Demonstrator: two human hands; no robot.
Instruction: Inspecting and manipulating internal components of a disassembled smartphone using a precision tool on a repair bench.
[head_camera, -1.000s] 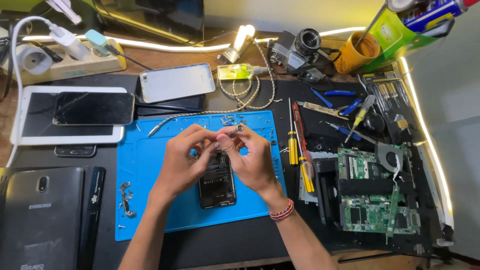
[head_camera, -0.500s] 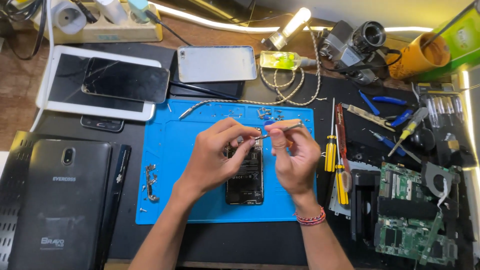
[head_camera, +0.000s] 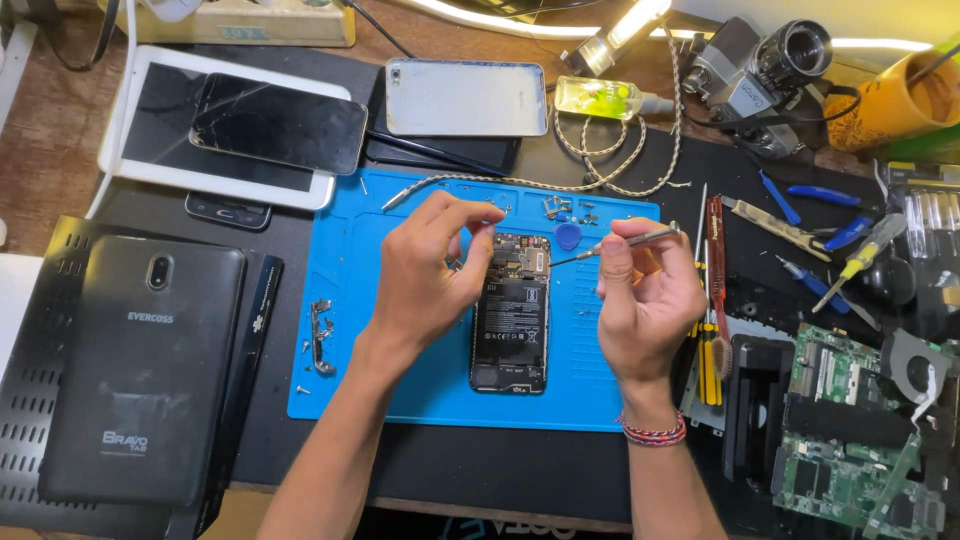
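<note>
Two hands work over an opened phone (head_camera: 511, 312) lying face down in the middle of a blue mat (head_camera: 350, 330) on the surface. The left hand (head_camera: 425, 270) curls beside the phone's upper left edge, thumb and forefinger pressed together; whether they pinch some small part I cannot tell. The right hand (head_camera: 645, 295) is closed around a thin metal tool (head_camera: 625, 240), gripped between thumb and fingers, its tip pointing at the exposed board at the phone's top end.

Risks, as I judge them: the tool tip is metal and hangs just above bare circuitry right next to the black battery (head_camera: 510, 320), so a slip could scratch the board, bridge contacts or nick the battery. The phone lies loose on the mat, and the left hand seems only to brush its edge, so a sideways push from the tool could shift it.

Loose screws (head_camera: 560, 208) and a blue pick (head_camera: 568, 236) lie just beyond the phone's top, and more small parts (head_camera: 320, 335) sit near the left forearm. A sweep of either wrist could scatter them off the mat and into the clutter of screwdrivers (head_camera: 708, 350) and circuit boards (head_camera: 860, 430) to the right, where they would be hard to find.
</note>
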